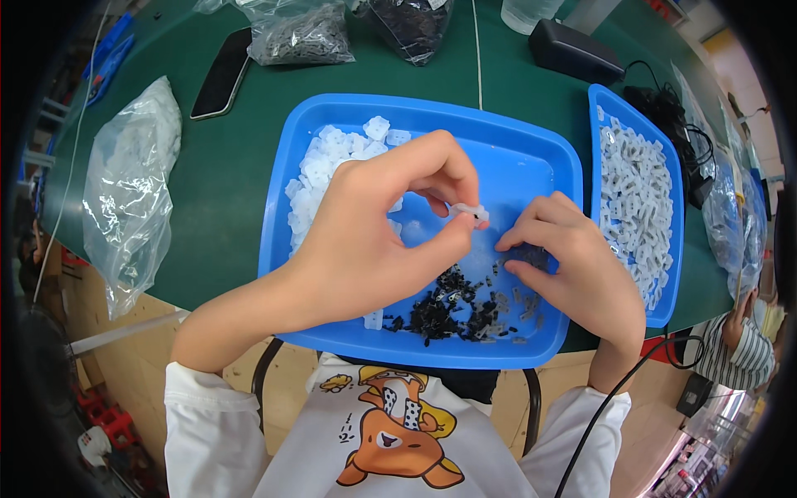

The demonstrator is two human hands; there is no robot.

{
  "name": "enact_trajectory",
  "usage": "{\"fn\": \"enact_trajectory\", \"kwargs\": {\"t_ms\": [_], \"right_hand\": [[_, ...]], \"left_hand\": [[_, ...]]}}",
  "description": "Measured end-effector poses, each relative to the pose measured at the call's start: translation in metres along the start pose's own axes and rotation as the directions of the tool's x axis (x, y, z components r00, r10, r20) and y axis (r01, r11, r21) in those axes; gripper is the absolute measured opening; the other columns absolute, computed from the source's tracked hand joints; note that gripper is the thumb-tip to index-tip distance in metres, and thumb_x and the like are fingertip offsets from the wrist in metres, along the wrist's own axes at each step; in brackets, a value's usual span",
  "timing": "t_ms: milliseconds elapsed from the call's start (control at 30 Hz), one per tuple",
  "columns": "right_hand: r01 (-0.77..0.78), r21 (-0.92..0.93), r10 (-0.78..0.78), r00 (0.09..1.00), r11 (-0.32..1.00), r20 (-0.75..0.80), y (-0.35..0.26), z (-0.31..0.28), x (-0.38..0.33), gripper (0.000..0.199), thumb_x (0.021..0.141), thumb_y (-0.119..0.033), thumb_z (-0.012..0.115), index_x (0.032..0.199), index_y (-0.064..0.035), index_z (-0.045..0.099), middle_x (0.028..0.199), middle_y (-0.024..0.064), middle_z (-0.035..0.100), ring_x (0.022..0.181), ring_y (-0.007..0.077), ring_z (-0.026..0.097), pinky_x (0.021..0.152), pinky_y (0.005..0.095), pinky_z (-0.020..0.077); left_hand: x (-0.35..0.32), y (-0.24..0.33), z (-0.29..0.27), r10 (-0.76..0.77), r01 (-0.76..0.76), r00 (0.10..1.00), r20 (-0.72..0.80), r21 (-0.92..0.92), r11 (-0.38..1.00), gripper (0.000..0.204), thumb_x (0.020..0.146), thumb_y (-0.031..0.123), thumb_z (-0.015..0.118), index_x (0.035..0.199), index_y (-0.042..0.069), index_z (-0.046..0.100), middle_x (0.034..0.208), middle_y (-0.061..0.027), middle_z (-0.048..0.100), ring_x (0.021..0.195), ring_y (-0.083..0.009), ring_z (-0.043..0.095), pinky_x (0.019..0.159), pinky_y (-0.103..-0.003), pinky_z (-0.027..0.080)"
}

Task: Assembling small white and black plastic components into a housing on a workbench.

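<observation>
Tray (531,170): glossy blue plastic, rounded corners, on the green counter (224,174).
Left hand (374,228): pinching a small translucent white clip (470,212) above tray centre.
Right hand (573,270): fingers closed on a small black piece (531,256) over the tray's near edge.

Bright, even light (fisheye-bent, dark rim)

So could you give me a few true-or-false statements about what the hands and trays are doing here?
1. The left hand pinches a small white plastic piece between thumb and fingers. True.
2. The right hand rests on a phone. False: it reaches into the small black parts in the blue tray.
3. The white pieces are heaped in the tray's far left corner. True.
4. The second blue tray, on the right, holds only black parts. False: it holds pale grey-white pieces.
</observation>
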State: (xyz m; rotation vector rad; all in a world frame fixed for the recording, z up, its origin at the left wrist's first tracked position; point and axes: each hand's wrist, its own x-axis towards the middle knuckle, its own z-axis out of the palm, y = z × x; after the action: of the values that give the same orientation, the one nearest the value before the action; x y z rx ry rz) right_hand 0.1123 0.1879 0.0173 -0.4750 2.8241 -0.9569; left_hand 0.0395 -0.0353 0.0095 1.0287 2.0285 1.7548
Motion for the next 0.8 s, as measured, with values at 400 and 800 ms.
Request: {"fn": "enact_trajectory", "kwargs": {"t_ms": [400, 800], "right_hand": [[-0.004, 0.164, 0.035, 0.983, 0.986, -0.182, -0.014, -0.003, 0.008, 0.013, 0.078, 0.0, 0.07, 0.089, -0.0038, 0.064, 0.086, 0.007, 0.063, 0.084, 0.0252, 0.057, 0.071, 0.0344, 0.0463], [0.294, 0.238, -0.165, 0.88, 0.926, -0.445, -0.015, -0.002, 0.01, 0.021, 0.071, 0.005, 0.076, 0.089, -0.0016, 0.069, 0.086, 0.0083, 0.069, 0.079, 0.0218, 0.062, 0.069, 0.0316, 0.0471]], "left_hand": [[0.0, 0.0, -0.003, -0.012, 0.028, 0.998, 0.067, -0.255, 0.967, 0.031, 0.087, -0.009, 0.061, 0.118, -0.006, 0.062, 0.116, -0.0165, 0.064, 0.098, -0.0226, 0.068, 0.082, -0.032, 0.053], [-0.001, 0.0, 0.0, 0.065, -0.064, 0.998, -0.015, 0.076, 0.995, 0.036, 0.079, -0.002, 0.074, 0.115, 0.003, 0.07, 0.092, -0.0094, 0.072, 0.079, -0.0143, 0.064, 0.07, -0.026, 0.05]]}}
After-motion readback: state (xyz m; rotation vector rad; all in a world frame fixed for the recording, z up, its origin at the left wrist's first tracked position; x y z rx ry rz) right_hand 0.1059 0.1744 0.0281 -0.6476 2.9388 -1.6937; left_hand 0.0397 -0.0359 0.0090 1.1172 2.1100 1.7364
